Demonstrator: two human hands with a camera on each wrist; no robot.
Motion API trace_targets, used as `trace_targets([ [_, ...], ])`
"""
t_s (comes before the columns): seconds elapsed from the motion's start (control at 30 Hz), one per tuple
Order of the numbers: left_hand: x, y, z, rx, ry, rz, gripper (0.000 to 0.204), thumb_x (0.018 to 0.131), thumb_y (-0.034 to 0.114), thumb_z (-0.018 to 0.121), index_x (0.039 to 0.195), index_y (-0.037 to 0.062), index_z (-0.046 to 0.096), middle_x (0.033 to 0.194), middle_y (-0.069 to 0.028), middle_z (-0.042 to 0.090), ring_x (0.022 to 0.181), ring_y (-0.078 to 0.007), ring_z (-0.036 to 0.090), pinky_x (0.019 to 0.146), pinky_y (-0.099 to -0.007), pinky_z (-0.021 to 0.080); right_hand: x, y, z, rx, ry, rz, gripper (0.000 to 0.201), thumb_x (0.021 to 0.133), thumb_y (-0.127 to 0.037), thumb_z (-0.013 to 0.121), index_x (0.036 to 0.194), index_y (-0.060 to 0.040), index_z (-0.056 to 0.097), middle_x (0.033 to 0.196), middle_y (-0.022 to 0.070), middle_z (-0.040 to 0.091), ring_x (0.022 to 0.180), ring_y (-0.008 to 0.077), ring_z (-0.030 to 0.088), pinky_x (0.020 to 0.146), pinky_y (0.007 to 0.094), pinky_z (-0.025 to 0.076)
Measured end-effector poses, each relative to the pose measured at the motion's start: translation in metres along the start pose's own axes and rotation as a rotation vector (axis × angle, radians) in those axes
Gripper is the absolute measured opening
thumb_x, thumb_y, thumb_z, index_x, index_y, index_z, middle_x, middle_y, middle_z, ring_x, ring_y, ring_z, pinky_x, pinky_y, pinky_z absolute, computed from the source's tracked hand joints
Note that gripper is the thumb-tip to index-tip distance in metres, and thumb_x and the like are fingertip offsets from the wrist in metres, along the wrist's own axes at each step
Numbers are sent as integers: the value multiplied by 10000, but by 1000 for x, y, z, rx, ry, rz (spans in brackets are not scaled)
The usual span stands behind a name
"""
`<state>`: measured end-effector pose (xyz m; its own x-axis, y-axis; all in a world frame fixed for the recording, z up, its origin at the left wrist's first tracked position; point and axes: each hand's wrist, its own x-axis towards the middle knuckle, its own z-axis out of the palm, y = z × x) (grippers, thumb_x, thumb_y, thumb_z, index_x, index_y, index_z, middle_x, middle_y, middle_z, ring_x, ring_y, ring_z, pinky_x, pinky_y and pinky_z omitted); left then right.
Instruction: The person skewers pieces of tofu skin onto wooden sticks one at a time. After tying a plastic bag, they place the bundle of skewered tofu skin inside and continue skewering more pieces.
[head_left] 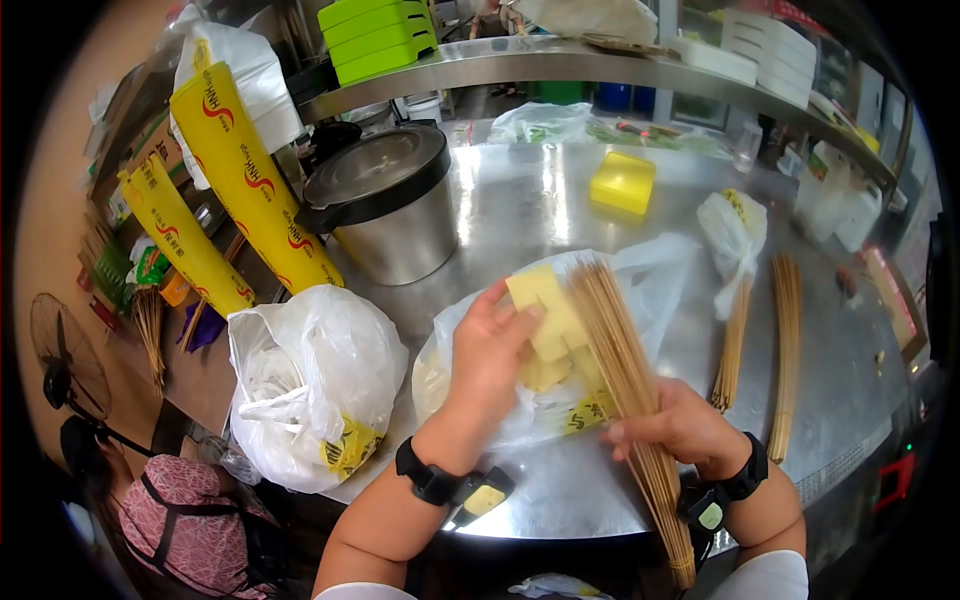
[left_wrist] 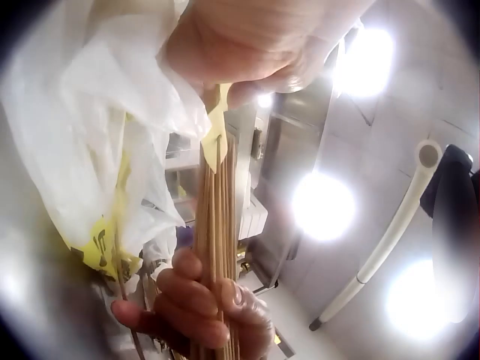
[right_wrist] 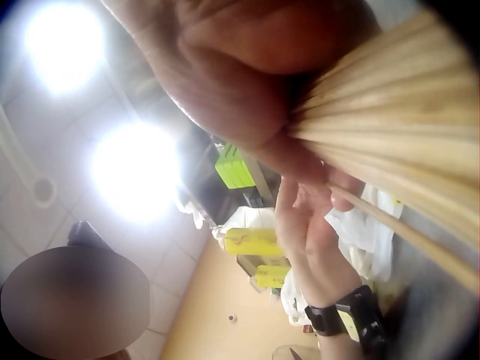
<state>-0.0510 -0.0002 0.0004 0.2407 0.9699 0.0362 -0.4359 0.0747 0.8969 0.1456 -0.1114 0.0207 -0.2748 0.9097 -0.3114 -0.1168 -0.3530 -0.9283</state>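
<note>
My right hand (head_left: 685, 428) grips a thick bundle of thin wooden sticks (head_left: 625, 360), tilted with its upper end toward the left. In the left wrist view the fingers of that hand curl round the sticks (left_wrist: 217, 247). Between thumb and fingers my left hand (head_left: 487, 350) pinches a pale yellow flat piece (head_left: 530, 290), close beside the upper sticks. More yellow pieces (head_left: 548, 372) lie below it on an open clear plastic bag (head_left: 650, 270). A single stick (right_wrist: 405, 232) stands apart from the bundle in the right wrist view.
On the steel table (head_left: 520, 500) are a lidded pot (head_left: 395, 225), a full white bag (head_left: 310, 370), a yellow box (head_left: 622, 183), a bag-topped stick bundle (head_left: 735, 340) and another bundle (head_left: 787, 360). Yellow rolls (head_left: 250, 180) stand at left. A person (head_left: 190, 510) is at lower left.
</note>
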Motion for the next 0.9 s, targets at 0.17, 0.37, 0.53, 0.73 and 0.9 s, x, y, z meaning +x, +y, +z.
trace_targets([
  [0.17, 3, 5, 2, -173, 30, -41, 390, 883, 50, 607, 1233, -55, 471, 999, -110, 652, 873, -149, 631, 770, -257, 501, -1, 0, 3, -25, -18, 7, 307, 823, -4, 664, 1095, 47, 530, 865, 69, 618, 695, 138, 620, 669, 257, 501],
  [0.37, 3, 2, -3, -21, -14, 3, 240, 896, 42, 597, 1106, -43, 518, 975, -130, 657, 850, -171, 649, 752, -280, 525, -1, -3, 4, -32, -4, 14, 317, 822, -1, 656, 1110, 40, 529, 862, 66, 617, 694, 136, 620, 653, 254, 494],
  [0.53, -9, -2, 11, 110, -25, -20, 370, 874, 79, 635, 1183, -42, 473, 1028, -131, 654, 861, -143, 628, 700, -252, 509, 0, -3, -1, -22, 21, -30, 322, 825, -5, 646, 1122, 35, 527, 864, 62, 617, 694, 133, 619, 650, 251, 493],
  [0.73, -14, -4, 14, 198, -106, -109, 428, 883, 76, 623, 1235, -51, 415, 1043, -141, 654, 897, -153, 633, 752, -263, 520, 0, -4, -2, 6, 20, -45, 333, 830, -17, 643, 1138, 34, 528, 869, 65, 622, 699, 132, 618, 667, 254, 504],
  [0.9, -18, -3, 19, 172, -180, -205, 375, 887, 35, 605, 1214, -21, 432, 1056, -145, 655, 919, -192, 653, 795, -320, 540, 3, 0, -8, 9, 9, -52, 330, 836, -31, 643, 1140, 35, 534, 881, 70, 625, 699, 135, 617, 672, 260, 509],
])
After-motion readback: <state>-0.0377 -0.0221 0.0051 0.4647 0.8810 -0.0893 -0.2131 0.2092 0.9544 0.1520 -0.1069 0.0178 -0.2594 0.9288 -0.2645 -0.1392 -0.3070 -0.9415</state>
